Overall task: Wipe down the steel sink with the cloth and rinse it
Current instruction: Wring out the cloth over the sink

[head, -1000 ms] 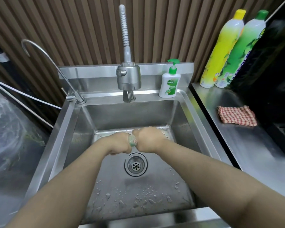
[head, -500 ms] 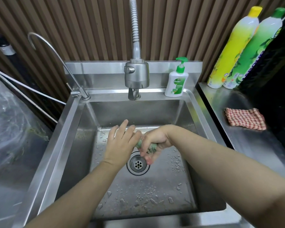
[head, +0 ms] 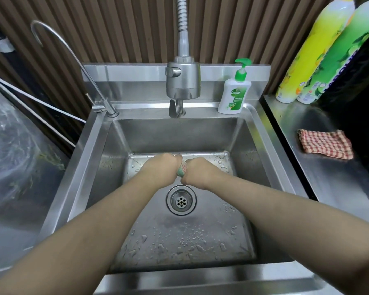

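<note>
Head view: both hands fisted over the sink (head: 239,137) basin, above the drain (head: 181,199). Left hand (head: 158,169) and right hand (head: 197,172) fingers curled tight round a green cloth (head: 182,170) bunched between them. Checked rag (head: 325,143) lies on desk (head: 328,188) right.

even light, sharp, wide-angle edge distortion

Brown ribbed wall panelling (head: 126,28) behind; steel counter (head: 328,188) right; clear plastic sheeting (head: 9,145) left

Cloth (head: 182,169) grn/pink; sink (head: 179,133) grey steel; towel (head: 326,144) red-wht check; yellow bottle (head: 311,50); grn bottle (head: 345,50).
</note>
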